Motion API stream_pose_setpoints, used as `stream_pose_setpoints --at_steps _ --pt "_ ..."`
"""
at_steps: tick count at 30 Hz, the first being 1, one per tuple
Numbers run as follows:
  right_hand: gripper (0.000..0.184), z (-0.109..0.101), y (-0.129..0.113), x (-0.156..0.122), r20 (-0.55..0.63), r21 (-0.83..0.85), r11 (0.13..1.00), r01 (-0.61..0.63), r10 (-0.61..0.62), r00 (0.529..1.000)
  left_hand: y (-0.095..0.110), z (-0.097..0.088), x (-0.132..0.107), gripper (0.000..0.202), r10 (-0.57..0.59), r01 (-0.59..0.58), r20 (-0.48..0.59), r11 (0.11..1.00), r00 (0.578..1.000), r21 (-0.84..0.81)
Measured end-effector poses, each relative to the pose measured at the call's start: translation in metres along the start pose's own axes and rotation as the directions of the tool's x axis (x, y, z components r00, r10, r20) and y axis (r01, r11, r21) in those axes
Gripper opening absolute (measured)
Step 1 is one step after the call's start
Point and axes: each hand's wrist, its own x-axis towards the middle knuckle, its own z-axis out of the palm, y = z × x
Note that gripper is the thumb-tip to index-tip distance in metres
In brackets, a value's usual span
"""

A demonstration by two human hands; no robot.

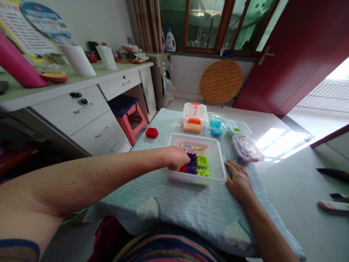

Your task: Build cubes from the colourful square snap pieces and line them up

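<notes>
My left hand (pixel 177 158) reaches into a clear plastic tray (pixel 215 153) and rests over a red knobbly block (pixel 183 168) and a purple block (pixel 191 159). Its fingers are hidden behind the back of the hand. Beside these lie two lime green blocks (pixel 203 161), with a pink label (pixel 192 146) on the tray floor. My right hand (pixel 238 182) lies flat, fingers apart, on a pale blue quilted cloth (pixel 174 203), just right of the tray. Beyond the tray sit a loose red block (pixel 152 133) and several lidded plastic boxes of blocks (pixel 194 117).
A white drawer unit (pixel 73 109) runs along the left, with a red stool (pixel 131 120) beneath it. A washing machine (pixel 160 80), a round folded table top (pixel 220 82) and a dark red door (pixel 297 54) stand behind the cloth.
</notes>
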Motion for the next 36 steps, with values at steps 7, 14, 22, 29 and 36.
stream_pose_setpoints --at_steps 7,14,22,29,36 --pt "0.045 0.000 0.001 0.000 -0.012 0.008 1.000 0.010 -0.010 1.000 -0.002 -0.013 -0.009 0.035 -0.012 0.013 -0.032 0.999 0.999 0.041" --pt "0.044 0.001 0.000 0.000 -0.021 0.009 1.000 0.009 -0.008 1.000 -0.007 0.000 -0.007 0.031 0.090 -0.089 -0.021 0.996 0.996 0.015" --pt "0.044 0.001 0.000 0.000 -0.024 0.005 1.000 0.013 -0.012 1.000 -0.016 0.008 -0.008 0.026 0.062 -0.075 -0.168 0.994 0.984 -0.074" --pt "0.045 0.000 -0.001 0.001 -0.018 0.000 1.000 0.009 -0.009 1.000 -0.027 0.004 -0.016 0.046 0.156 -0.182 -0.194 0.975 0.969 -0.126" --pt "0.044 -0.001 -0.002 0.001 -0.023 0.020 1.000 0.008 -0.008 1.000 -0.023 0.004 -0.005 0.055 0.214 -0.210 0.010 0.968 0.977 -0.138"
